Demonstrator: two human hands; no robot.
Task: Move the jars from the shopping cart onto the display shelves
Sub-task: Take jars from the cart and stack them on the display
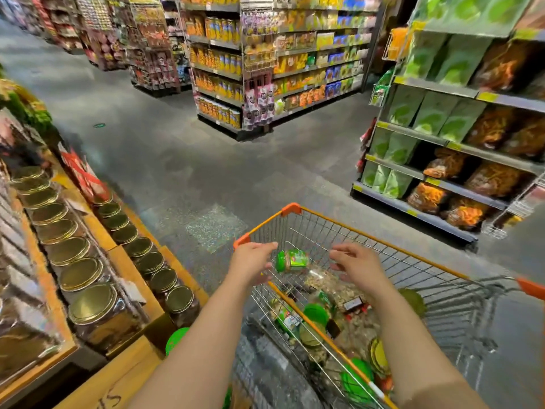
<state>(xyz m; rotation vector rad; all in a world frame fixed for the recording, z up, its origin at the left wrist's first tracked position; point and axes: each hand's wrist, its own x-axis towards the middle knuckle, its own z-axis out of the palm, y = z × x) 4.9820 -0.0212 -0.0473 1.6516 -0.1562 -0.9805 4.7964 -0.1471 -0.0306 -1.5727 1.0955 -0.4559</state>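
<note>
An orange-rimmed wire shopping cart (365,231) stands in front of me, holding several green-lidded jars. One green-lidded jar (292,261) lies on its side near the cart's far end. My left hand (253,262) hovers just left of that jar, fingers relaxed and empty. My right hand (356,264) hovers to the jar's right, fingers loosely spread, holding nothing. More jars (312,317) lie lower in the cart among nut packets. The wooden display shelves (97,231) at my left carry rows of gold-lidded jars (79,273).
A green-lidded jar (177,339) stands low beside the display's corner. Grocery shelving (442,178) with green and orange bags lines the right. Another stocked aisle end (250,84) stands ahead across the grey floor (182,160).
</note>
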